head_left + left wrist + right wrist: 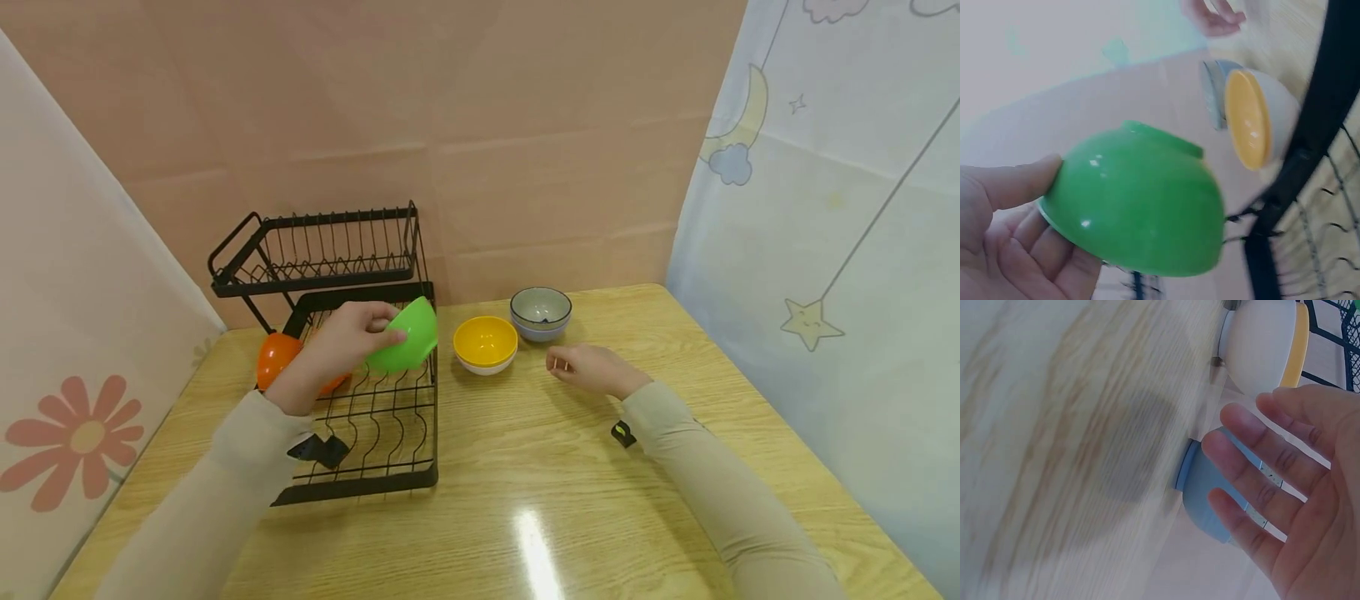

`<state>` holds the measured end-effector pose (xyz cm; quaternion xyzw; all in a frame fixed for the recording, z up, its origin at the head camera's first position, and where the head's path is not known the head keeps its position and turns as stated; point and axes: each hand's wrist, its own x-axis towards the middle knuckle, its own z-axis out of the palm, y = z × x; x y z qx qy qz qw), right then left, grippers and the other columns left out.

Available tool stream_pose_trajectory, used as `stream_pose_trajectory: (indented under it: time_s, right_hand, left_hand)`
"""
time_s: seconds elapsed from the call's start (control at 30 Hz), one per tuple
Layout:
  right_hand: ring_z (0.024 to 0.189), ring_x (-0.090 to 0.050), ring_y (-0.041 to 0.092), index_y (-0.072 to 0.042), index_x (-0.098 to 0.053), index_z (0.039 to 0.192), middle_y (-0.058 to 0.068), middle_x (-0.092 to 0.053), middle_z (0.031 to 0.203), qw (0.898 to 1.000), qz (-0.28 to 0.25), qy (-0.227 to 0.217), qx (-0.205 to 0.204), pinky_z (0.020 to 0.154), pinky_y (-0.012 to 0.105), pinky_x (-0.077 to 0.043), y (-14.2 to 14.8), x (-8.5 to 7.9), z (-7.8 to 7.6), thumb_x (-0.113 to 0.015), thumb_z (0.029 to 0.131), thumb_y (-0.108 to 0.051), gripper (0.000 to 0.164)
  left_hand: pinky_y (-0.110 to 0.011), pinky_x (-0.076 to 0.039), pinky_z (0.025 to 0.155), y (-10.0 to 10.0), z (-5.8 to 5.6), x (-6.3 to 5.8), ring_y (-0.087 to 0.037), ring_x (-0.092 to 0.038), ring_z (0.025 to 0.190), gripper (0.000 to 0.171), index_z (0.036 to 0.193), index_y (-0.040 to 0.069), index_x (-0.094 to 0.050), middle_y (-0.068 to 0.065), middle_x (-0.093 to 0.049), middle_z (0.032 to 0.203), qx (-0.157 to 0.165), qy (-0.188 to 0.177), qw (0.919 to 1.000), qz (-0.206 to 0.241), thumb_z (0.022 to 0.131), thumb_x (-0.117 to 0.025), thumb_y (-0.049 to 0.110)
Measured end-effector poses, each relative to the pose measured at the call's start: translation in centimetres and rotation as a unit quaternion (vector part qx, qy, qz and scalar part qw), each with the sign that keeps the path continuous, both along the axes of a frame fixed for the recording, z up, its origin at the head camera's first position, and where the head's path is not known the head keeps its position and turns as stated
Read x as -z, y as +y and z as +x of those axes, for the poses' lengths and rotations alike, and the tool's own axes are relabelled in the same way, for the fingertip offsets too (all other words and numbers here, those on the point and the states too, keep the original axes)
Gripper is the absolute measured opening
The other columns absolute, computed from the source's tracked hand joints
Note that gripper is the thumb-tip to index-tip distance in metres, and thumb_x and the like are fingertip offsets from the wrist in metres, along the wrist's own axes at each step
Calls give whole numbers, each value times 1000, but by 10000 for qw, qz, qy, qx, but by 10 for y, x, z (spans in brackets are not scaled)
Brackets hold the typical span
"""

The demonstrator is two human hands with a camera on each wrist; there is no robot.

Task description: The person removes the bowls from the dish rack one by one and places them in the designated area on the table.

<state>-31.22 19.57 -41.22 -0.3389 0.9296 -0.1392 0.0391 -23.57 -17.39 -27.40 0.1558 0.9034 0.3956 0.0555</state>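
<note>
My left hand [341, 342] pinches a green bowl [411, 337] by its rim, thumb on one side and fingers on the other. The bowl is tilted on its side over the lower tier of a black dish rack [390, 482]; in the left wrist view its rounded outside and foot show. An orange bowl [276, 358] stands in the rack, partly hidden by the left arm. My right hand [596, 369] hovers over the table with loosely bent fingers, holding nothing. Nearest to it are a yellow bowl [486, 340] in a white one and a grey-blue bowl stack [540, 312].
The rack's upper tier [322, 242] rises at the back left. The wooden table [525, 467] carries the rack and bowls. A peach cloth [480, 150] hangs behind, and patterned curtains [825, 233] stand at both sides.
</note>
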Motion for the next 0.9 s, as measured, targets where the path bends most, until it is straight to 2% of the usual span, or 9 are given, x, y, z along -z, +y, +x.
stream_pose_trajectory:
  time_s: [0.1, 0.17, 0.2, 0.3, 0.43, 0.53, 0.6, 0.7, 0.9]
  right_hand:
    - [73, -56, 8, -15, -60, 100, -7, -60, 84, 10000, -8, 26, 5, 63, 30, -47, 0, 0, 0, -54, 93, -19, 9]
    - [73, -56, 8, -16, -60, 99, -7, -60, 84, 10000, -29, 35, 8, 63, 30, -47, 0, -1, 1, -54, 93, -18, 9]
    - [73, -56, 8, -15, -60, 99, -7, -60, 84, 10000, -34, 39, -2, 63, 30, -47, 0, -1, 1, -54, 93, -18, 9]
    - [73, -56, 8, -15, -59, 99, -6, -61, 85, 10000, -17, 18, -34, 63, 30, -47, 0, -1, 1, -54, 93, -17, 9]
    - [74, -57, 9, -15, -59, 99, -6, -61, 86, 10000, 21, 16, -65, 62, 29, -47, 0, -1, 1, -53, 93, -16, 9]
    - [74, -57, 8, -14, -59, 99, -6, -61, 85, 10000, 13, 48, -41, 62, 30, -47, 1, -1, 1, -53, 93, -16, 9]
    - [73, -56, 8, -14, -59, 99, -7, -60, 84, 10000, 10, 79, -18, 61, 30, -47, 1, -1, 1, -53, 93, -16, 9]
    - [72, -56, 8, -14, -60, 98, -7, -59, 82, 9999, -2, 106, -16, 60, 29, -46, 1, -2, 1, -53, 93, -16, 9]
    - [73, -57, 8, -15, -59, 97, -7, -60, 83, 9999, 31, 143, -34, 61, 30, -46, 1, -2, 2, -53, 93, -17, 8]
  left_hand:
    - [-33, -53, 69, 16, 12, -7, -18, -64, 81, 24, 111, 7, -61, -10, -67, 103, 205, 934, 9952, -224, 89, -62, 16]
    - [-32, -53, 66, 25, 20, -10, -17, -63, 77, 22, 108, 8, -62, -8, -68, 100, 307, 1663, 9844, -492, 87, -64, 15]
    - [-31, -53, 64, 29, 23, -10, -16, -62, 72, 21, 106, 8, -62, -8, -69, 98, 369, 2074, 9752, -673, 87, -65, 14]
    - [-29, -53, 59, 38, 30, -6, -14, -60, 63, 22, 104, 8, -62, -7, -69, 90, 545, 3308, 9339, -1242, 84, -68, 14]
    - [-27, -52, 60, 46, 32, 4, -12, -60, 61, 21, 99, 10, -63, -2, -69, 82, 1061, 4626, 8626, -1753, 81, -71, 15]
    - [-25, -52, 64, 51, 31, 12, -11, -63, 66, 18, 96, 11, -65, 3, -70, 82, 1608, 5216, 8165, -1881, 80, -72, 12]
    - [-24, -52, 65, 53, 29, 18, -10, -64, 69, 17, 94, 11, -65, 5, -70, 82, 1905, 5396, 7975, -1912, 79, -72, 9]
    - [-24, -52, 63, 56, 27, 28, -11, -65, 68, 18, 93, 12, -66, 6, -70, 79, 2149, 5491, 7828, -1987, 77, -73, 7]
    - [-20, -47, 52, 60, 26, 46, -7, -57, 55, 18, 89, 14, -66, 8, -67, 68, 2337, 5403, 7804, -2108, 77, -71, 3]
